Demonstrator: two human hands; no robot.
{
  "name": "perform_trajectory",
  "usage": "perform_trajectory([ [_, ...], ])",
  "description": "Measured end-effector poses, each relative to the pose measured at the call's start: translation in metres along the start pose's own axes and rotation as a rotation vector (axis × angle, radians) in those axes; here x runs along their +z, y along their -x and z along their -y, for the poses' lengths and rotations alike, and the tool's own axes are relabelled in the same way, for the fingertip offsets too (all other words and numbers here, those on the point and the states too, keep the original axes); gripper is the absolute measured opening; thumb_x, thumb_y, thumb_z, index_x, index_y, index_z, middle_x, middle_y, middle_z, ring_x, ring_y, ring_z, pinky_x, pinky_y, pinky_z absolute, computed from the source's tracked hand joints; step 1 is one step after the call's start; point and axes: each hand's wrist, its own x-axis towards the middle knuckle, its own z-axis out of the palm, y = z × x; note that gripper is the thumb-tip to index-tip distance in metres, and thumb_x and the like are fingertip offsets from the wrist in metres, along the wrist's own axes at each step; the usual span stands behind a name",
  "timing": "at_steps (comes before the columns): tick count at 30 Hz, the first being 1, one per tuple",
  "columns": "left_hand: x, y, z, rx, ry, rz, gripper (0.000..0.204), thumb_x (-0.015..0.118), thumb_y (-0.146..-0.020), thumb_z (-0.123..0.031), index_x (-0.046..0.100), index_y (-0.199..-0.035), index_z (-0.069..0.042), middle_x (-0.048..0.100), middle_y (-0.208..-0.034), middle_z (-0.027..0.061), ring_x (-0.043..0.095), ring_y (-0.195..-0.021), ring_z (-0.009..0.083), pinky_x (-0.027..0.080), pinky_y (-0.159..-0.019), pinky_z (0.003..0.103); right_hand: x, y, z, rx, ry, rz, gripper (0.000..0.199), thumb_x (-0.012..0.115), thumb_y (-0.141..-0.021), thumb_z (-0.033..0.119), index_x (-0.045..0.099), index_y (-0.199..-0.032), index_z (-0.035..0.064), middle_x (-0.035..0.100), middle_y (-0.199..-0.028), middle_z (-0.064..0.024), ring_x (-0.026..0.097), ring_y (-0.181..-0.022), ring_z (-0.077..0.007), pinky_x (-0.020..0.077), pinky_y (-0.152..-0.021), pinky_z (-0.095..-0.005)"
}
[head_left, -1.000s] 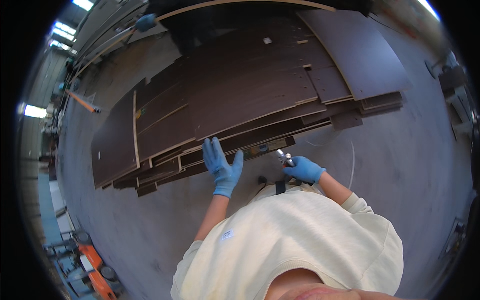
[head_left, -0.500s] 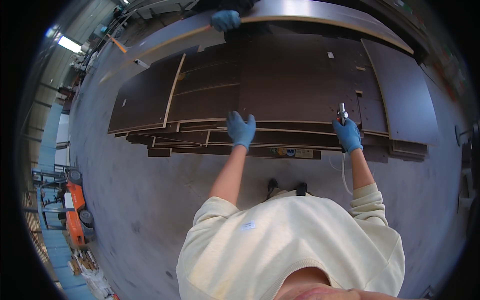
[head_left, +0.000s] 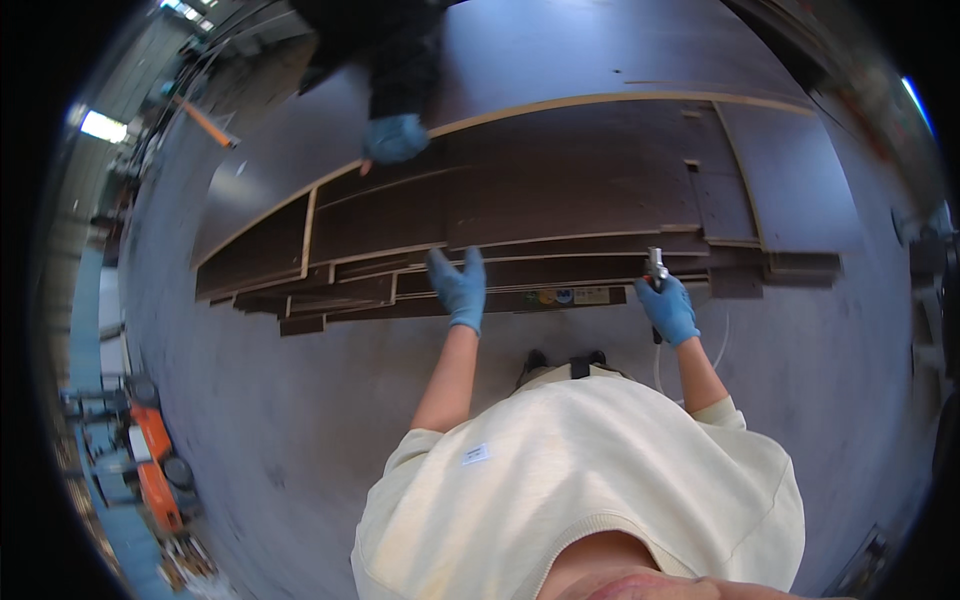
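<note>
Metal-tipped tool (head_left: 655, 262) partly hidden by right hand (head_left: 670, 310), co-worker (head_left: 405, 80) cut off by upper edge

Smooth, semi-gloss finish is seen on large panel (head_left: 620, 55), shiny metal on hand tool (head_left: 655, 263), matt cloth on sweatshirt (head_left: 590, 470).

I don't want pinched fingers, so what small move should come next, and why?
Perhaps draw your left hand back: it is at the near edge of the board stack, and a co-worker's hand is at the large board overlapping that stack, which could shift.
</note>
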Motion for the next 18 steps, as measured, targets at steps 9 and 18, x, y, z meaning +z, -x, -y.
perform_trajectory([
  [9,0.01,0.007,0.004,-0.273,0.34,0.072,0.093,0.066,-0.101,-0.058,0.042,-0.154,0.014,0.044,-0.161,0.0331,0.042,-0.152,0.041,0.03,-0.129,0.044,-0.003,0.01,-0.031,0.114,-0.043,0.029,0.04,0.07,-0.093,0.04,0.076,-0.108,0.0038,0.077,-0.096,-0.0224,0.074,-0.092,-0.0401,0.0565,-0.085,-0.0454],
  [18,0.009,0.012,0.006,-0.426,0.379,0.062,0.096,0.058,-0.103,-0.065,0.043,-0.153,0.015,0.046,-0.16,0.0333,0.046,-0.15,0.0428,0.036,-0.126,0.045,0.012,0.004,-0.084,0.107,-0.242,0.123,0.028,0.072,-0.095,0.029,0.069,-0.091,0.0019,0.066,-0.074,-0.0045,0.06,-0.066,-0.0124,0.0492,-0.064,-0.0346],
])
